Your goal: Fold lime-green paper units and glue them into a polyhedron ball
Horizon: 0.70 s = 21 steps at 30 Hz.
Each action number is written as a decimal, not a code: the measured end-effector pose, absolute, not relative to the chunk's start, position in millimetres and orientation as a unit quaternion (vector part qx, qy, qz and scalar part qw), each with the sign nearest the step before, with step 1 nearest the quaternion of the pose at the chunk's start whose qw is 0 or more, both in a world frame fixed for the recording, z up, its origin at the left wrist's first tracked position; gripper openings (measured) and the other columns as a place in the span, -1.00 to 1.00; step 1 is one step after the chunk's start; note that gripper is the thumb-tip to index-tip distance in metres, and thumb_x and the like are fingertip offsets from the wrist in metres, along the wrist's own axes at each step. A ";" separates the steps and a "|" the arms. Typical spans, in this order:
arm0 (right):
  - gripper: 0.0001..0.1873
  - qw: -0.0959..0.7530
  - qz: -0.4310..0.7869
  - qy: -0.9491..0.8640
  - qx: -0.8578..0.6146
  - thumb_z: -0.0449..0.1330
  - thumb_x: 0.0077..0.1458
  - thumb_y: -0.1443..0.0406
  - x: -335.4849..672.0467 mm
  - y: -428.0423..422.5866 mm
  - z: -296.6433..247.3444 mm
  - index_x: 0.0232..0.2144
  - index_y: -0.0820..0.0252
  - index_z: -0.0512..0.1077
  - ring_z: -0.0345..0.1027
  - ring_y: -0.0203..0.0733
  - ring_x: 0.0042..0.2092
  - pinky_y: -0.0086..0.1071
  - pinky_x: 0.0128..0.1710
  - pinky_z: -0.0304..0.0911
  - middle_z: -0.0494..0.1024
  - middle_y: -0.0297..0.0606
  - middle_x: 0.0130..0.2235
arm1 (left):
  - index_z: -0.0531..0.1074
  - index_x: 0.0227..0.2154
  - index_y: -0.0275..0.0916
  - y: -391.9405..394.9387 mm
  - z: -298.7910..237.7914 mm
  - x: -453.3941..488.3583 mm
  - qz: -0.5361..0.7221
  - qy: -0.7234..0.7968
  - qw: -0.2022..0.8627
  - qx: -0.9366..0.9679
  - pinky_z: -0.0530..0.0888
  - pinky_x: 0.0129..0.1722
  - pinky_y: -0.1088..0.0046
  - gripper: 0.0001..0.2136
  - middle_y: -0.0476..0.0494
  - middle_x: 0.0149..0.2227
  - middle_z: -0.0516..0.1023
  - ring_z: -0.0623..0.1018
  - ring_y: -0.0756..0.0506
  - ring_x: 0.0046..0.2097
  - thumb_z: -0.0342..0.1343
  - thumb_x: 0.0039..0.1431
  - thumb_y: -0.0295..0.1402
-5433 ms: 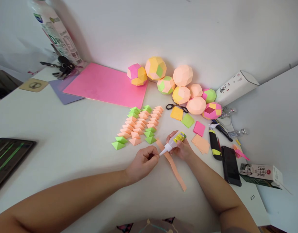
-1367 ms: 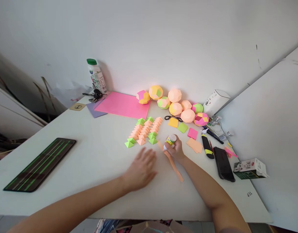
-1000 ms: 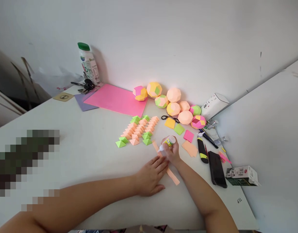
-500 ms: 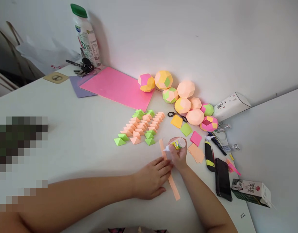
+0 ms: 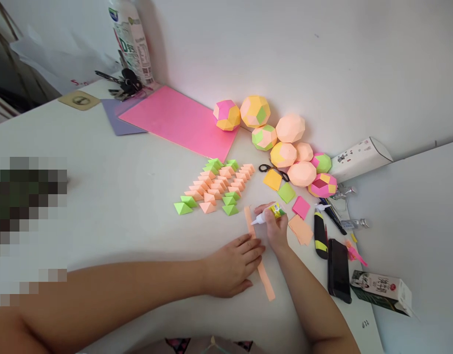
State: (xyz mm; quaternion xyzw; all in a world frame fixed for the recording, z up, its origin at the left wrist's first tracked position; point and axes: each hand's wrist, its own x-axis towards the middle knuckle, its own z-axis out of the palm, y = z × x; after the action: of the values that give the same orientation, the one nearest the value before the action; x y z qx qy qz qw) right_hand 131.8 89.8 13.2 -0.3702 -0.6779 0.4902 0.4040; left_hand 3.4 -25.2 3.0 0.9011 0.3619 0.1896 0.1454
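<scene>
White desk point(image 5: 153, 216) under everything. Pink sheet point(image 5: 178, 120) flat, beyond the left hand and well apart from it. Left hand point(image 5: 230, 268): palm down, grasping nothing, fingers laid across the middle of the paper strip. Right hand point(image 5: 278, 233): just beyond and right of the left fingertips, the two hands near each other but apart; thumb and fingers clamped round the glue bottle.

Paper strip point(image 5: 267, 284): long axis runs from beyond the left fingertips, slightly leftward, back toward the wearer and rightward; both ends stick out from under the fingers. At 1.4 s ago it was wavy with the left hand off it; now straight, hand on it. Peach, narrow, blunt ends.

Glue bottle point(image 5: 275, 210): in right hand, nozzle pointing left and a little toward the wearer, tip at the strip's far part; contact can't be told. Half a second ago its round white base faced the camera; now tipped flatter, label side showing. White nozzle, yellow-green label.

Faceted paper balls point(image 5: 302, 174) clustered beyond the right hand. Peach paper squares point(image 5: 300, 230) just right of it. Paper pyramids point(image 5: 208, 207), peach and green, in rows beyond the left hand.
</scene>
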 end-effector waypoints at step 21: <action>-0.85 0.413 0.491 -0.677 -0.361 0.10 0.12 0.18 132.0 86.3 12.2 -0.33 0.14 0.30 0.32 -0.25 -0.40 -0.32 -0.33 0.26 0.45 -0.35 -0.45 | 0.26 0.09 -0.44 -24.9 1.6 3.7 0.191 0.362 0.138 0.902 -0.01 0.24 0.12 -0.51 -0.34 0.20 0.23 0.16 -0.31 0.23 -0.14 0.23 -0.17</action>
State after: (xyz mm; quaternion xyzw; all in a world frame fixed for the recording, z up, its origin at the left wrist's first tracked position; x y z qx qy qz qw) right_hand 132.0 86.3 12.2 -0.3605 -0.6773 0.4910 0.4126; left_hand 3.7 -24.9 1.6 0.9020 0.3617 0.1911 0.1380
